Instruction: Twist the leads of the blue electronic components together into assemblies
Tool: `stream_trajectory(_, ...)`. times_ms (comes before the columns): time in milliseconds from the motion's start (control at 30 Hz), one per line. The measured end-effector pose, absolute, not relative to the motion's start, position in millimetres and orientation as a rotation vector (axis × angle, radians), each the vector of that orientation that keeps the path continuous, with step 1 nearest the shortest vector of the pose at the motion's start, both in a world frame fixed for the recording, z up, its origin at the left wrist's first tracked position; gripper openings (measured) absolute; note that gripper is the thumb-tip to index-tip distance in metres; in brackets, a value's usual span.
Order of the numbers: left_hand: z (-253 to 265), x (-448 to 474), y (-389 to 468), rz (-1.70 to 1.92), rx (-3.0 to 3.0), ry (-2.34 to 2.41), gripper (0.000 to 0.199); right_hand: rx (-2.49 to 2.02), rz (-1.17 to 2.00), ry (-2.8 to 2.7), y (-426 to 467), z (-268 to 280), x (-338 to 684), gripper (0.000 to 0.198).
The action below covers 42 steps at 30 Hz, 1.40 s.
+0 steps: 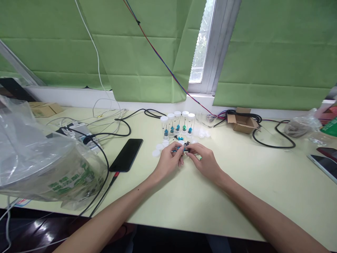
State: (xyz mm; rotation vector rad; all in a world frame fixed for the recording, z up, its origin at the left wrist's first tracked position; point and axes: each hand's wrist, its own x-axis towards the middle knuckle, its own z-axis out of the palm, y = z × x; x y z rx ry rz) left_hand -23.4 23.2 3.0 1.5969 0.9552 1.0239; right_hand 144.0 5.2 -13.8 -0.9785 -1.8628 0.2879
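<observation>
Landmark: tube row (178, 123), five white-capped clear tubes upright on the bench (250, 196), blue or green bits inside. All places given from it.

Nearest: both forearms reach in over the bench edge, hands meeting just in front of the tube row. Left hand (170, 158) sits front-left of it, right hand (206, 161) front-right. Both grips closed in a fingertip pinch, clamped on a small blue-and-dark piece (186, 144) directly in front of the row. One part or two mating parts: can't tell, fingers cover most of it.

Key relation: the piece lies between the two grips, at the fingertips of both, so neither hand is clearly nearer. Dark end is on the right-hand side, blue on the left. Long axis looks roughly parallel to the tube row, but too small and covered to be sure. A white cap (181, 143) shows right by the left fingertips; held or just behind, can't tell.

Farther: loose blue part (180, 138) between hands and tube row. White discs (156, 153) front-left of the row; phone (126, 155) well left. Clear cup (206, 119) just right of the row, open carton (243, 124) well right. Green blinds (147, 52) behind.
</observation>
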Motion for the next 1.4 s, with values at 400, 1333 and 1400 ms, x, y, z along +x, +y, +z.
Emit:
stream_trajectory(400, 2.6, -23.8, 23.7, 0.99, 1.555, 0.943, 0.029, -1.008, 0.317, -1.834, 4.7, -16.9, 143.7, 0.012)
stream_trajectory(1333, 5.5, -24.8, 22.1, 0.975, 1.601, 0.977, 0.032, -1.04, 0.348, -1.896, 2.2, -14.7, 142.1, 0.014)
stream_trajectory(1400, 5.4, -24.9, 22.7, 0.976, 1.607, 0.972, 0.032, -1.045, 0.356, -1.897, 1.8, -13.9, 142.2, 0.014)
